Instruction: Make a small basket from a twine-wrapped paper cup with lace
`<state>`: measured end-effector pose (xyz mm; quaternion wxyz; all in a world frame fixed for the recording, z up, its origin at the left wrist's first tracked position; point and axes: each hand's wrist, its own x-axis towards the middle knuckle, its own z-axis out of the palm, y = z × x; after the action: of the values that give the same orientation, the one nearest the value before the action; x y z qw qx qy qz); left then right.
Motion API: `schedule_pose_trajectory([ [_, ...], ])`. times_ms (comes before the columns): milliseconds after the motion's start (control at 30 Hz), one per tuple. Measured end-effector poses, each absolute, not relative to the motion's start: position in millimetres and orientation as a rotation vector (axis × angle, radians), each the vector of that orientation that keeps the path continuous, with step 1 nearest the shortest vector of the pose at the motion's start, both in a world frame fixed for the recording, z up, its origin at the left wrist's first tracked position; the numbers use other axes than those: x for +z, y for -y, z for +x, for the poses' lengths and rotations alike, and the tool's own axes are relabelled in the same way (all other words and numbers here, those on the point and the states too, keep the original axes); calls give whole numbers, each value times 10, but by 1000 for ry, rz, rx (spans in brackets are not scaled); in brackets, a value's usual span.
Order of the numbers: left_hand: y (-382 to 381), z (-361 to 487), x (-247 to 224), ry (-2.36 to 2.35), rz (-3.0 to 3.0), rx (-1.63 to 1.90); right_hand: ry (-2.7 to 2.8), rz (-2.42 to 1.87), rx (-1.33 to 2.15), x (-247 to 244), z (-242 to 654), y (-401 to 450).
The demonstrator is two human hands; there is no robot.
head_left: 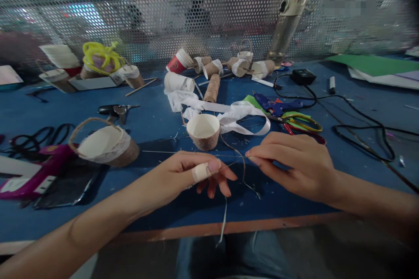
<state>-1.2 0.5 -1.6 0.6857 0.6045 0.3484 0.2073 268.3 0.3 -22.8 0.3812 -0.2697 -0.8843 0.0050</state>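
My left hand (pixel 199 174), with a bandage on its thumb, is over the table near the front edge, thumb pressed toward the index finger; what it may pinch is too small to make out. A thin white strip (pixel 224 220) hangs below it. To the right, my right hand (pixel 288 161) has thumb and index fingertips together, at the end of a thin thread. A twine-wrapped paper cup (pixel 204 133) stands upright just behind my hands. A length of brown twine (pixel 242 161) lies between them.
A handled cup (pixel 109 146) and purple glue gun (pixel 49 172) are at left. White ribbon (pixel 242 117), scissors (pixel 304 122) and a blue glue gun (pixel 278 104) lie behind my hands. Further back are wrapped cups (pixel 212 69), a bottle (pixel 286 26) and a mesh partition (pixel 157 17). Black cable (pixel 366 126) runs right.
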Motion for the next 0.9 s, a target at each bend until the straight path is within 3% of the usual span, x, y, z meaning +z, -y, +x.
schedule_pose_trajectory([
  [333, 12, -24, -10, -734, 1266, 469, 2230, -731, 87, -222, 2668, 1],
  [900, 62, -95, 14, -989, 1870, 663, 2270, -751, 21, -242, 2687, -23],
])
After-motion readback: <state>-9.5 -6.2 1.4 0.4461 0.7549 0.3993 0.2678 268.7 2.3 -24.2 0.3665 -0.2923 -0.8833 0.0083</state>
